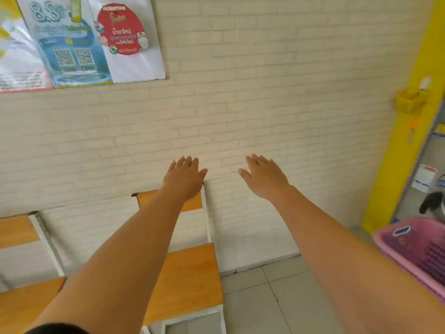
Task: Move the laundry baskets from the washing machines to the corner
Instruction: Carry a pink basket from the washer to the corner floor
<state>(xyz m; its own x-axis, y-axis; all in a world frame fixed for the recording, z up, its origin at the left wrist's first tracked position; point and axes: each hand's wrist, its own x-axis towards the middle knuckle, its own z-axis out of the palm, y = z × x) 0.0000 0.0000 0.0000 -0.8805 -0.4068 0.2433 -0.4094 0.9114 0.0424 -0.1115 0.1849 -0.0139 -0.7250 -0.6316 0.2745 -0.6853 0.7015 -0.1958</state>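
Bare forearms filled the near view, reaching out toward the pale brick-pattern wall (265,92). Both the left hand (184,180) and the right hand (265,178) were spread flat, palms down, fingers wide, holding nothing. At the near right edge sat a pink slatted plastic laundry basket (419,254) on the grey tiled floor (260,297), just beside the yellow pillar (397,153). Its long axis seemed to run from near right to far left, mouth upward. Judging by that, at least one basket had reached the corner; whether others remained could not be told, since no washing machines showed. Orange wooden chairs (187,273) stood to the left.
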